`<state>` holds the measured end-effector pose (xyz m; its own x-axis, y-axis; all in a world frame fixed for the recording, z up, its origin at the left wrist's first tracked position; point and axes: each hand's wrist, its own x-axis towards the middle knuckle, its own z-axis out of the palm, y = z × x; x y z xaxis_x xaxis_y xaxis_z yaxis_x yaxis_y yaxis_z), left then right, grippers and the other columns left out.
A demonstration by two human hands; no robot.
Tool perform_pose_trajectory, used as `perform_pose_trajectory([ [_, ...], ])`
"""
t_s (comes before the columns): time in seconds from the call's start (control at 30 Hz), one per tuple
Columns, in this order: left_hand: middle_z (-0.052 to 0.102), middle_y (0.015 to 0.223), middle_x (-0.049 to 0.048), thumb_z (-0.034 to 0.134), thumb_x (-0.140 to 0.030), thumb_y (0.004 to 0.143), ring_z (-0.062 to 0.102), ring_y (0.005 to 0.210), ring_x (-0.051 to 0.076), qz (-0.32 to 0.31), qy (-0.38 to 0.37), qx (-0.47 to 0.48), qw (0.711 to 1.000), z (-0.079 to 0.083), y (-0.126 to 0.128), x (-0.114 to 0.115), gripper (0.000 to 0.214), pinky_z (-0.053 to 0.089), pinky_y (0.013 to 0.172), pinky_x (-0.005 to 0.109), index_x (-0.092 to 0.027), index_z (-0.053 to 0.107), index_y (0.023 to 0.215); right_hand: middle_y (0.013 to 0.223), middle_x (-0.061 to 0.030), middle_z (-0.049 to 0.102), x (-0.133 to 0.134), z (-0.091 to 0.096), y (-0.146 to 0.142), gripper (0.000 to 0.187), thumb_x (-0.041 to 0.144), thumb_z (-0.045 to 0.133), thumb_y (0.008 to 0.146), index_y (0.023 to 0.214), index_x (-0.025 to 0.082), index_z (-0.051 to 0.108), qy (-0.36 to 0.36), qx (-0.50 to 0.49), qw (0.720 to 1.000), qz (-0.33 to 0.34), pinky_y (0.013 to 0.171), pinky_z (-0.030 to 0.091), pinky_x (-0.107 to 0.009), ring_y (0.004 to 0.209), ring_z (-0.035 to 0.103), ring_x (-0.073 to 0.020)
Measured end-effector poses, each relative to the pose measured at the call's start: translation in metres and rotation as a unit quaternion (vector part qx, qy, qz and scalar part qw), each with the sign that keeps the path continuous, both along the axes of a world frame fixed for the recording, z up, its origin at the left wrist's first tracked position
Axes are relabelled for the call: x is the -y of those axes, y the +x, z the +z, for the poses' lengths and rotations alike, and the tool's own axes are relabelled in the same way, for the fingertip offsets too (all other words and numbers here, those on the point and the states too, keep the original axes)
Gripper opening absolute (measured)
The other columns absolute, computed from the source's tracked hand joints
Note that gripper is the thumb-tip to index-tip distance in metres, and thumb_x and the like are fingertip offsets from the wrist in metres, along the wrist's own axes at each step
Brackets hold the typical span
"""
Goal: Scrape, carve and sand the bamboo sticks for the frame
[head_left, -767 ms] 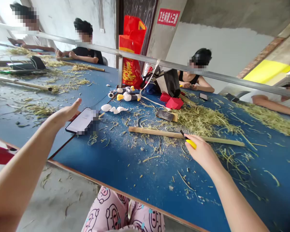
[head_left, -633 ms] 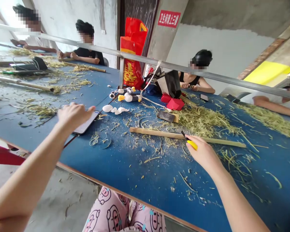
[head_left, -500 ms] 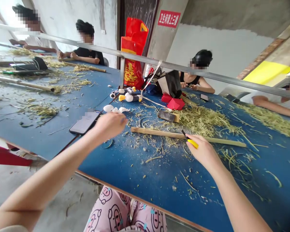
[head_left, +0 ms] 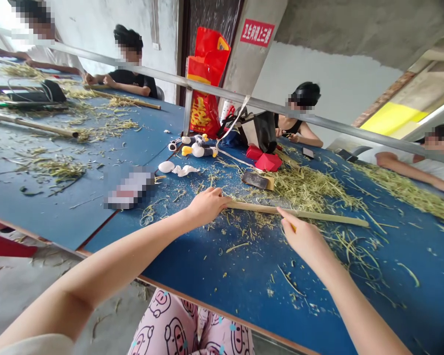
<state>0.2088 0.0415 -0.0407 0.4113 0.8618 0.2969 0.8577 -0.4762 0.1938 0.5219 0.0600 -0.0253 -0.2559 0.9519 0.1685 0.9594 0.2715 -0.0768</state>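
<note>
While both hands are engaged on one bamboo strip (head_left: pixel 299 213), the work in hand is handling that strip on the table (head_left: pixel 222 296), and it lies flat on the blue top, running away from the person toward the right. The left hand (head_left: pixel 206 207) sits at the strip's near end, its grip closed with the fingers curled over the wood. The right hand (head_left: pixel 301 241) rests further along, fingertips (head_left: pixel 281 212) on the strip's near edge, its grip pressed together around a yellow handle (head_left: pixel 292 227); whatever tool that handle belongs to is largely hidden by the fingers. Straw shavings (head_left: pixel 311 192) lie heaped just beyond the strip, with loose strands scattered around both hands. A phone (head_left: pixel 131 187), its screen blurred, lies well to the left, near toy ducks (head_left: pixel 198 149). Co-workers (head_left: pixel 303 116) sit across the table, apart from these hands. Pink patterned trousers (head_left: pixel 173 330) show below the table edge.
</note>
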Motion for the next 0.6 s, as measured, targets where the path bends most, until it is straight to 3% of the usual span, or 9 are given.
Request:
perform_pose_trajectory([
  [0.1, 0.061, 0.105, 0.0105, 0.037, -0.032, 0.101, 0.056, 0.093, 0.022, -0.009, 0.007, -0.005, 1.0, -0.002, 0.0, 0.0, 0.039, 0.047, 0.085, 0.034, -0.025, 0.06, 0.131, 0.051, -0.0026, 0.064, 0.004, 0.0, -0.006, 0.049, 0.037, 0.037, 0.094, 0.139, 0.031, 0.057, -0.02, -0.005, 0.999, 0.032, 0.046, 0.036, -0.029, 0.043, 0.058, -0.0206],
  [0.3, 0.059, 0.105, 0.0093, 0.036, -0.03, 0.101, 0.054, 0.09, 0.02, -0.021, 0.014, -0.004, 1.0, -0.003, 0.0, 0.003, 0.041, 0.047, 0.082, 0.032, -0.028, 0.057, 0.136, 0.057, -0.0058, 0.067, -0.004, 0.008, 0.002, 0.05, 0.033, 0.039, 0.094, 0.139, 0.028, 0.057, -0.032, 0.027, 0.996, -0.083, 0.045, 0.032, -0.026, 0.043, 0.054, -0.0198],
  [0.47, 0.057, 0.105, 0.0087, 0.042, -0.028, 0.099, 0.054, 0.091, 0.02, -0.03, -0.016, 0.01, 0.999, -0.001, 0.001, 0.004, 0.04, 0.047, 0.077, 0.03, -0.031, 0.059, 0.135, 0.057, -0.0054, 0.067, 0.01, 0.008, -0.014, 0.051, 0.04, 0.04, 0.095, 0.142, 0.025, 0.054, -0.067, -0.025, 0.997, 0.018, 0.044, 0.032, -0.026, 0.039, 0.049, -0.0162],
  [0.6, 0.057, 0.102, 0.0084, 0.042, -0.028, 0.098, 0.054, 0.091, 0.02, -0.033, -0.029, 0.034, 0.998, -0.005, 0.002, 0.002, 0.04, 0.047, 0.076, 0.03, -0.03, 0.06, 0.134, 0.056, -0.0032, 0.066, 0.014, 0.005, -0.018, 0.05, 0.041, 0.039, 0.095, 0.142, 0.028, 0.054, -0.084, -0.015, 0.996, 0.011, 0.042, 0.032, -0.024, 0.037, 0.047, -0.0147],
])
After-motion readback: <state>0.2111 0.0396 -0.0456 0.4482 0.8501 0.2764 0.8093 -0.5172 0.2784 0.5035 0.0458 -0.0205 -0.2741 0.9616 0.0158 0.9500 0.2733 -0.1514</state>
